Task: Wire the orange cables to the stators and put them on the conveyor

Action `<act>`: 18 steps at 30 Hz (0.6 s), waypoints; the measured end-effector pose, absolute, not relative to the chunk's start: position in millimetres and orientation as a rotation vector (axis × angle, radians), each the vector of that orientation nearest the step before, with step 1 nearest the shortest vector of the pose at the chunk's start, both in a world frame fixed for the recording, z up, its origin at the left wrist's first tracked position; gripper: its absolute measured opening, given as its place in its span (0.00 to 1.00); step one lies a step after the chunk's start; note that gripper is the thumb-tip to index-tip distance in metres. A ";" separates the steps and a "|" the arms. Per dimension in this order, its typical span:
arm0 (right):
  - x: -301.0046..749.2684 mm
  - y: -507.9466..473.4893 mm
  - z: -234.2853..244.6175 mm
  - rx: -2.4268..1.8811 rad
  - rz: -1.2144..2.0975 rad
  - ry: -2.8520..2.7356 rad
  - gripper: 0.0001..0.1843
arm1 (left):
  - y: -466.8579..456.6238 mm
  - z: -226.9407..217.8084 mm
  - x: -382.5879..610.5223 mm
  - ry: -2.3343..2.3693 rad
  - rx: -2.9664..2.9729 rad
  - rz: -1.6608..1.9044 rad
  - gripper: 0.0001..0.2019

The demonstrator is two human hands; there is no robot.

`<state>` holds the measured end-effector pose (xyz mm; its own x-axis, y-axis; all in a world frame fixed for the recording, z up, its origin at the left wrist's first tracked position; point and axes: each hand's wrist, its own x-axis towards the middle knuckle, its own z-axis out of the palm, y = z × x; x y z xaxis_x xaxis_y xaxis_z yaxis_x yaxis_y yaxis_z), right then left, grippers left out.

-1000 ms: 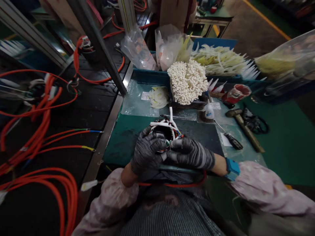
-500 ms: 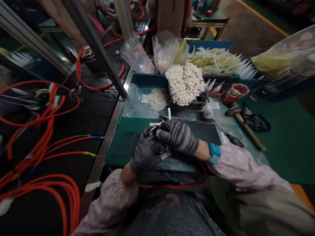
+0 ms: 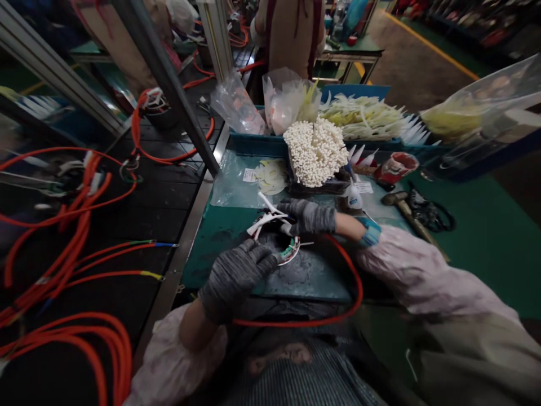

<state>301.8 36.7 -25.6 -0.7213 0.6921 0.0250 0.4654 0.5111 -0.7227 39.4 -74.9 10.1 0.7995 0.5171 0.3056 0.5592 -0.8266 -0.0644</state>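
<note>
**Head view.** A wound ring point(image 3: 284, 248) lies on the dark mat point(image 3: 220, 237) at the near middle of the tabletop point(image 3: 486, 242). The gloved left hand point(image 3: 234, 276) curls against the ring's near rim; whether it grips or only presses cannot be told. The gloved right hand point(image 3: 306, 216) pinches the white leads point(image 3: 264, 220) at the ring's far rim. An orange cable point(image 3: 359, 282) loops from the ring, past the right forearm, toward the body.

**Risks, as judged.**
- A pull on the leads may lift or tilt the ring if the left hand slips.
- The right sleeve may drag the cable and turn the ring.
- A reach forward may knock the bottle point(image 3: 352, 197) or the stick bundle point(image 3: 316, 151), both just beyond the right hand.

**Room.**
- The mat is open left of the ring as far as the metal rail point(image 3: 188, 237).
- The hammer point(image 3: 408, 214) lies apart to the right.
- The blue tray point(image 3: 253, 142) closes the far side.
- The near edge meets the body.
</note>
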 end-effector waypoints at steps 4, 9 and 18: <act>292.8 61.4 -19.0 -0.788 1.062 -2.543 0.25 | -71.8 17.9 39.8 -0.866 -2.790 -0.361 0.09; 315.1 27.6 -9.6 -1.021 0.272 -2.457 0.29 | -72.2 2.4 32.9 -0.912 -2.643 -0.651 0.11; 326.1 47.1 6.0 -1.500 -0.308 -2.128 0.12 | -62.0 -35.3 23.7 -0.901 -2.771 -0.928 0.10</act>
<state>326.1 47.1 6.0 -0.2564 0.8089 0.5290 0.9257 0.3630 -0.1064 23.7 -62.0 -35.3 0.6428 0.5079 0.5735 0.5584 -0.8231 0.1030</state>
